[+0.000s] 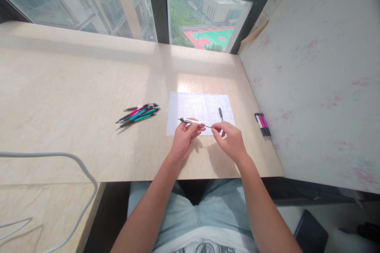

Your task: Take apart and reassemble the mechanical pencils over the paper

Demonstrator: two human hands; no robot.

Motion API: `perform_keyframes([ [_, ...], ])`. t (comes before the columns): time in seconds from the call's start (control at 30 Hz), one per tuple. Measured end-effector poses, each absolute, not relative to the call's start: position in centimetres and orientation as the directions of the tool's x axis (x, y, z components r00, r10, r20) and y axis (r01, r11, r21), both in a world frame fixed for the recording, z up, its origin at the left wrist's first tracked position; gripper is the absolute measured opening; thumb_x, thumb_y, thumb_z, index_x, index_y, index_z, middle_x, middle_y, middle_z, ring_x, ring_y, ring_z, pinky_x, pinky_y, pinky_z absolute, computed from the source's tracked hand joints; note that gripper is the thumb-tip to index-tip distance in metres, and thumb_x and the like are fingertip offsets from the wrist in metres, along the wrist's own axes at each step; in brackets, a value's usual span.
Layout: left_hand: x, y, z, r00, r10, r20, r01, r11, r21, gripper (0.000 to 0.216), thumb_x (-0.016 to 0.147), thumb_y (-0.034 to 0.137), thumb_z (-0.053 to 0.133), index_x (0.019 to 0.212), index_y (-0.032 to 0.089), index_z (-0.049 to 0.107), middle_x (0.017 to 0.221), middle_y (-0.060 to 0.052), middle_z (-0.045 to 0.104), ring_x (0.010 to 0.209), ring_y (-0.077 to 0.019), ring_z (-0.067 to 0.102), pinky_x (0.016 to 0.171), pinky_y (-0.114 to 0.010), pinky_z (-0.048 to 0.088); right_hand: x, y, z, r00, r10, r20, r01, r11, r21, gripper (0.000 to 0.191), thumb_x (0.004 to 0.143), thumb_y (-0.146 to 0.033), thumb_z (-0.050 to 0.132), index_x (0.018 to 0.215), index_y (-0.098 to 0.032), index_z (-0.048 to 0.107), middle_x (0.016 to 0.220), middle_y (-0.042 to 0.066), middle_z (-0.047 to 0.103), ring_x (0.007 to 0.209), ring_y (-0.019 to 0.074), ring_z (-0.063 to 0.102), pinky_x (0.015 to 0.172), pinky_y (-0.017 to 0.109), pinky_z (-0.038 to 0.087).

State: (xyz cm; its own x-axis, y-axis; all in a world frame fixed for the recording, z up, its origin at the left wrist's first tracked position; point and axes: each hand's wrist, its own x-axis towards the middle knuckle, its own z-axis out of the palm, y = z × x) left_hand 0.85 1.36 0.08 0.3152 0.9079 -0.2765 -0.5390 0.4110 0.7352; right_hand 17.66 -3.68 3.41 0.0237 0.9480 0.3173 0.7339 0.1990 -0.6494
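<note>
My left hand grips the white barrel of a pen, its black clip end pointing left. From the barrel's right end sticks a thin dark refill, and my right hand pinches its far tip between thumb and fingers. Both hands are just above the near edge of a white sheet of paper. On the sheet, behind my right hand, lies a black pen grip piece.
A loose pile of several coloured pens lies left of the paper. Several more pens are lined up by the wall on the right. A grey cable loops over the table at lower left. Windows border the back.
</note>
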Motion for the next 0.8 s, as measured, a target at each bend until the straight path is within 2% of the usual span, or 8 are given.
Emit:
perform_keyframes([
  [0.2,0.9,1.4,0.1,0.322,0.911,-0.257,-0.560,0.403,0.724,0.032,0.077,0.032,0.082,0.097,0.017,0.063,0.089,-0.006,0.076,0.079,-0.0140,0.073,0.076,-0.023,0.056,17.6,-3.7,3.5,0.058,0.949,0.310,0.732,0.170,-0.660,0.012,0.087,-0.019,0.054,0.081,-0.021,0.064,0.077,0.002,0.067,0.068,0.0146,0.059,0.062,0.027,0.047],
  [0.43,0.7,1.9,-0.4,0.220,0.927,-0.305,-0.635,0.373,0.676,0.033,0.076,0.032,0.083,0.099,0.018,0.063,0.089,-0.004,0.075,0.082,-0.0136,0.074,0.073,-0.020,0.056,18.7,-4.0,2.9,0.159,0.947,0.280,0.736,0.076,-0.673,0.015,0.089,-0.026,0.054,0.081,-0.020,0.066,0.079,0.003,0.070,0.068,0.0155,0.061,0.063,0.028,0.047],
  [0.53,0.6,2.0,-0.6,0.184,0.923,-0.339,-0.655,0.372,0.657,0.032,0.075,0.031,0.083,0.097,0.018,0.063,0.088,-0.004,0.075,0.083,-0.0140,0.074,0.073,-0.020,0.056,19.6,-3.8,1.7,0.245,0.932,0.267,0.798,-0.038,-0.601,0.016,0.088,-0.027,0.054,0.081,-0.020,0.067,0.078,0.003,0.070,0.070,0.0165,0.061,0.066,0.029,0.045],
  [0.67,0.7,2.0,-0.7,0.193,0.912,-0.362,-0.664,0.393,0.636,0.031,0.075,0.029,0.083,0.097,0.017,0.063,0.086,-0.005,0.075,0.083,-0.0138,0.074,0.072,-0.018,0.055,19.8,-2.4,0.4,0.363,0.900,0.241,0.868,-0.232,-0.439,0.016,0.088,-0.027,0.054,0.081,-0.020,0.067,0.079,0.004,0.069,0.073,0.0182,0.059,0.066,0.031,0.038],
  [0.8,0.7,2.0,-0.7,0.208,0.910,-0.359,-0.668,0.400,0.627,0.030,0.076,0.028,0.082,0.097,0.018,0.063,0.087,-0.005,0.075,0.083,-0.0138,0.074,0.070,-0.018,0.054,19.0,-0.1,0.0,0.405,0.883,0.238,0.886,-0.315,-0.340,0.016,0.090,-0.026,0.053,0.084,-0.021,0.067,0.083,0.005,0.070,0.079,0.0200,0.059,0.062,0.030,0.032],
])
